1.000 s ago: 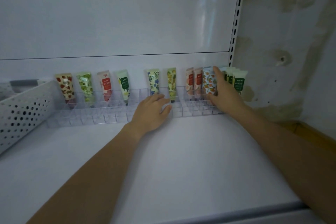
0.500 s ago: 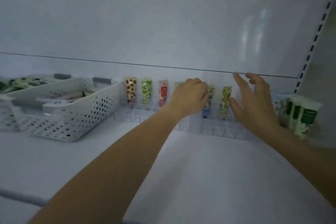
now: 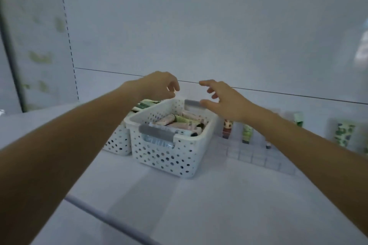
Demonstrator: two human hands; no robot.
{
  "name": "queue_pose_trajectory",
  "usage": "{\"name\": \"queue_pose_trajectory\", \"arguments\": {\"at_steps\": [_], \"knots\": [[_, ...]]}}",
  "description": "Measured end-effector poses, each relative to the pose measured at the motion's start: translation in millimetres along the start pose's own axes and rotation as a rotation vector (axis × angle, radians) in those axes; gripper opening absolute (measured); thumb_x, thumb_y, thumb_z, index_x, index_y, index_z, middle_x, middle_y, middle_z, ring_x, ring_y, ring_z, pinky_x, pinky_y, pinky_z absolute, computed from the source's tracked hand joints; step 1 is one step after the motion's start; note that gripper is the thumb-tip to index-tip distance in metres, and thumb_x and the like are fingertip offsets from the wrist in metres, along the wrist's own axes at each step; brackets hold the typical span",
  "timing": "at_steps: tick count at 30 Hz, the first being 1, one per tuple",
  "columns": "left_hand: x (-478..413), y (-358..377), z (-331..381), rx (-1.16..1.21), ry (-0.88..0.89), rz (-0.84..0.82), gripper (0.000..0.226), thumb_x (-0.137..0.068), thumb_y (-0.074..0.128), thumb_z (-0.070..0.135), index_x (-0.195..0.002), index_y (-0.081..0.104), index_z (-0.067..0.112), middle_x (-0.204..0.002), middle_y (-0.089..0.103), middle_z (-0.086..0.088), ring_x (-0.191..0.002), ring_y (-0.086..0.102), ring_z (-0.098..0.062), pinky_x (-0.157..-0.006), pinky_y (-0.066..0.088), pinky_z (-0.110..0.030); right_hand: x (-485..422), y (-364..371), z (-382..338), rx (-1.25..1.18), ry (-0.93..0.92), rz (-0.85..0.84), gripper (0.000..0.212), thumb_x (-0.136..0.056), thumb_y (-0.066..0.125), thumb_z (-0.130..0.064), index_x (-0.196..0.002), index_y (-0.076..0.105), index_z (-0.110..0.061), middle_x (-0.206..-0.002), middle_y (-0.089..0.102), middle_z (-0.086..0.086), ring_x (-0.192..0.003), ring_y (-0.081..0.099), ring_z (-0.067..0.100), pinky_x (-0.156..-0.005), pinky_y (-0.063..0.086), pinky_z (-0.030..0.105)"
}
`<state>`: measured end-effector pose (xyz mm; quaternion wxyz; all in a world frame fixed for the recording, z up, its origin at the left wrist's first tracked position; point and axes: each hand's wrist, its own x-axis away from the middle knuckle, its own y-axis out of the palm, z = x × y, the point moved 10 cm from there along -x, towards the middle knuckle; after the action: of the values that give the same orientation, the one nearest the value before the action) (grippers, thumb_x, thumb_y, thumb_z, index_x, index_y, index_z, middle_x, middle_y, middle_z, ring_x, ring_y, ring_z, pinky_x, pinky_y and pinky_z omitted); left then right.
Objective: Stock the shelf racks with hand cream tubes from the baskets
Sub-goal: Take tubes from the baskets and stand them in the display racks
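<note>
Now off rack (image 3: 258, 155), left hand (image 3: 159, 85), right hand (image 3: 227, 101) over near basket (image 3: 165, 157), grips loose, empty; second basket (image 3: 117, 145) alongside.

A white plastic basket (image 3: 165, 157) stands on the shelf (image 3: 219, 205). Its walls are smooth and matt and punched with round holes. A grey handle (image 3: 157, 132), also matt plastic, caps its near rim. The second basket (image 3: 117, 145) beside it is the same perforated white plastic. The tubes (image 3: 179, 121) lying inside look like soft plastic with a slight sheen and printed patterns. The rack (image 3: 256, 155) is clear, glossy plastic divided into small cells. The shelf surface is smooth, matt white. The back panel (image 3: 199, 36) is smooth with a faint gloss.
</note>
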<state>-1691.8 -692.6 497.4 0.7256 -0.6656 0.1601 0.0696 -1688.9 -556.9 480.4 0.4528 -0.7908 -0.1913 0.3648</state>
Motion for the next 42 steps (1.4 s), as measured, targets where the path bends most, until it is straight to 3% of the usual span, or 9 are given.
{"name": "queue_pose_trajectory", "arguments": {"at_steps": [5,10,14,18,21,25,31,37,42], "knots": [[-12.3,32.9,-30.1,0.045,0.094,-0.207,0.022,-0.084,0.067,0.022,-0.105,0.064,0.019,-0.105,0.062,0.005,-0.092,0.055,-0.009,-0.082,0.041,-0.022,-33.2,34.8,1.4,0.032,0.124,-0.196,0.045,-0.089,0.057,-0.036,-0.131,0.045,-0.026,-0.122,0.057,-0.001,-0.104,0.054,0.013,-0.087,0.04,0.024],[-30.5,61.6,-35.0,-0.09,0.193,-0.349,0.023,-0.078,0.07,0.039,-0.097,0.066,0.029,-0.103,0.058,0.009,-0.103,0.05,-0.012,-0.09,0.041,-0.029,-31.6,70.0,14.5,0.137,0.245,-0.529,0.039,-0.082,0.064,-0.044,-0.118,0.058,-0.03,-0.101,0.063,-0.019,-0.094,0.057,-0.001,-0.07,0.04,0.014],[-44.7,74.9,-40.2,-0.258,0.186,-0.378,0.041,-0.075,0.068,0.048,-0.114,0.058,0.042,-0.105,0.035,0.003,-0.111,0.041,-0.022,-0.098,0.04,-0.043,-33.9,78.1,21.4,0.105,0.294,-0.579,0.037,-0.082,0.063,-0.044,-0.117,0.06,-0.032,-0.097,0.06,-0.025,-0.098,0.055,-0.002,-0.081,0.039,0.016],[-46.7,90.9,-26.2,-0.328,0.275,-0.541,0.049,-0.081,0.061,0.03,-0.123,0.049,0.052,-0.125,0.042,0.002,-0.117,0.033,-0.02,-0.101,0.034,-0.04,-34.6,80.8,24.7,0.058,0.328,-0.596,0.032,-0.083,0.064,-0.042,-0.114,0.061,-0.035,-0.092,0.058,-0.026,-0.09,0.053,-0.007,-0.059,0.038,0.004],[-36.9,110.2,-14.9,-0.357,0.346,-0.743,0.057,-0.083,0.061,0.018,-0.131,0.045,0.045,-0.149,0.029,0.011,-0.135,0.027,-0.017,-0.103,0.027,-0.036,-35.8,77.8,30.3,0.029,0.34,-0.563,0.026,-0.082,0.066,-0.036,-0.108,0.059,-0.038,-0.092,0.059,-0.023,-0.088,0.054,-0.006,-0.068,0.039,0.011],[-37.8,112.4,-19.5,-0.241,0.35,-0.768,0.049,-0.079,0.07,0.026,-0.124,0.054,0.036,-0.146,0.032,0.011,-0.136,0.026,-0.014,-0.107,0.023,-0.031,-36.8,66.2,33.9,0.039,0.344,-0.484,0.027,-0.081,0.067,-0.029,-0.106,0.059,-0.038,-0.093,0.061,-0.02,-0.089,0.055,-0.004,-0.072,0.04,0.016],[-44.9,106.5,-11.1,-0.024,0.401,-0.62,0.022,-0.074,0.074,0.028,-0.088,0.059,0.034,-0.113,0.054,0.015,-0.115,0.048,-0.013,-0.098,0.034,-0.032,-35.3,3.9,37.9,-0.177,0.303,-0.175,0.023,-0.084,0.063,-0.017,-0.097,0.064,-0.036,-0.096,0.064,-0.005,-0.083,0.063,0.008,-0.067,0.051,0.015],[-53.2,67.3,-7.0,0.387,0.33,-0.382,0.037,-0.09,0.054,0.031,-0.119,0.053,0.008,-0.118,0.062,-0.004,-0.107,0.06,-0.021,-0.099,0.045,-0.041,-9.9,-28.4,84.4,-0.768,0.465,0.234,0.007,-0.088,0.057,-0.007,-0.089,0.063,-0.01,-0.081,0.063,0.005,-0.064,0.066,0.011,-0.065,0.057,0.02],[-59.0,43.1,7.7,0.793,0.137,-0.272,0.02,-0.096,0.045,0.034,-0.092,0.046,0.015,-0.095,0.059,-0.01,-0.068,0.067,-0.016,-0.058,0.056,-0.027,20.1,-15.6,105.8,-1.024,0.603,0.26,0.014,-0.086,0.052,0.004,-0.1,0.054,0.0,-0.109,0.054,0.015,-0.076,0.068,0.016,-0.064,0.057,0.023]]}}
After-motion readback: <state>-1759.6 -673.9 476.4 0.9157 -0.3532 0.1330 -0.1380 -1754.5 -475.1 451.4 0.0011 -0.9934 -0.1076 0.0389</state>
